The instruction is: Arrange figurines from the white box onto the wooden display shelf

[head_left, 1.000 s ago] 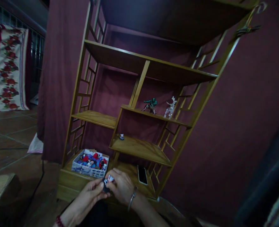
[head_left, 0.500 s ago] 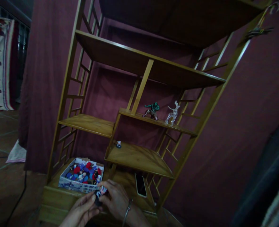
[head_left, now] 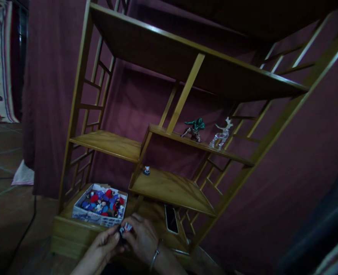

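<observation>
A small figurine [head_left: 125,228], white and pink on a dark base, is pinched between my two hands in front of the shelf unit. My left hand [head_left: 107,243] grips its dark base from the left. From the right, the fingers of my right hand [head_left: 142,235] close around its upper part; a metal bangle circles that wrist. Just beyond my hands, an open cardboard box [head_left: 92,217] holds several small figures in blue, red and white. Another small figurine [head_left: 146,170] stands upright at the left end of the low middle shelf [head_left: 171,191].
A phone [head_left: 171,219] lies on the bottom board right of my hands. Higher up, a green-and-bronze figure [head_left: 195,129] and a clear deer figurine [head_left: 222,133] stand on a shelf. A dark cable [head_left: 28,229] runs over the floor at left.
My view has moved nearer to the shelf unit and tilted down a little. Both hands still hold the figurine, which has turned slightly between the fingers.
</observation>
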Available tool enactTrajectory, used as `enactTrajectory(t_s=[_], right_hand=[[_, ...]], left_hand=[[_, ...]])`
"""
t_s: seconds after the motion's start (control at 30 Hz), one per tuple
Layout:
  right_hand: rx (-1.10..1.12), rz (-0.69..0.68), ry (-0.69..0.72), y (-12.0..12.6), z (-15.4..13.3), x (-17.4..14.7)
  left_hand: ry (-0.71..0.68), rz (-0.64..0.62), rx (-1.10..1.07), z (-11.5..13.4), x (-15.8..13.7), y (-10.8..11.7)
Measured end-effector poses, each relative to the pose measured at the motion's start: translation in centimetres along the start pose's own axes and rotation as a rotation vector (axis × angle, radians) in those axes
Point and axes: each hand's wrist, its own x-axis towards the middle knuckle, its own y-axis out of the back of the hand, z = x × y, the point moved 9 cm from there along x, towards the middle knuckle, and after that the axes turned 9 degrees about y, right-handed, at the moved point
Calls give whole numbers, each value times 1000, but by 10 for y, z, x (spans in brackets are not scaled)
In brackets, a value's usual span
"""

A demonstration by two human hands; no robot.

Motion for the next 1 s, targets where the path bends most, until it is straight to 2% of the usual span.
enactTrajectory(t_s=[0.2, 0.37, 0.6, 0.8, 1.0], right_hand=[[-29, -10, 30, 3, 0, 3], [-9, 1, 140, 20, -9, 9], [25, 7, 172, 40, -6, 12], [14, -26, 186, 40, -6, 12], [15, -33, 198, 35, -10, 12]], left_hand=[[-27, -76, 16, 4, 3, -7], [-39, -57, -47, 20, -1, -16], [-22, -146, -33, 30, -3, -30], [-11, -170, 22, 28, -3, -34], [-15, -135, 16, 28, -3, -31]])
